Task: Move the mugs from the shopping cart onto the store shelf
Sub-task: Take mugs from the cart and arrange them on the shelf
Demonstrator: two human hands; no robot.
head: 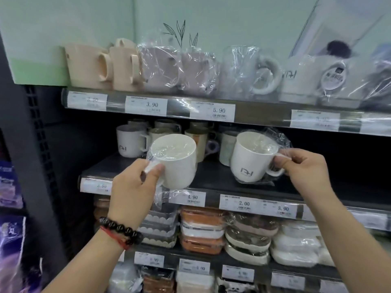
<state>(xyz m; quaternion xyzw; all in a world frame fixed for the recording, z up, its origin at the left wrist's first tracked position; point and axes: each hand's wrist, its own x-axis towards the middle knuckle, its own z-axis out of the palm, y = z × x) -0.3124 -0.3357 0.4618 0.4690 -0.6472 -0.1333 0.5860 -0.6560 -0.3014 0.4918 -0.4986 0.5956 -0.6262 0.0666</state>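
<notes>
Each hand has a white mug by the handle, both still in clear plastic wrap. The left hand point(135, 185), with a dark bead bracelet point(121, 230) and a red string at the wrist, has its fingers and thumb pinched round the handle of the left mug point(175, 161), which is tilted and held in the air just in front of the front edge of the middle shelf point(211, 178). The right hand point(304, 172) pinches the handle of the right mug point(251, 157), which sits upright on that dark shelf near its front edge, logo facing out. Behind them, toward the shelf's back left, stands a cluster of other mugs point(148, 136). Price labels point(244, 205) line the shelf's front lip.
</notes>
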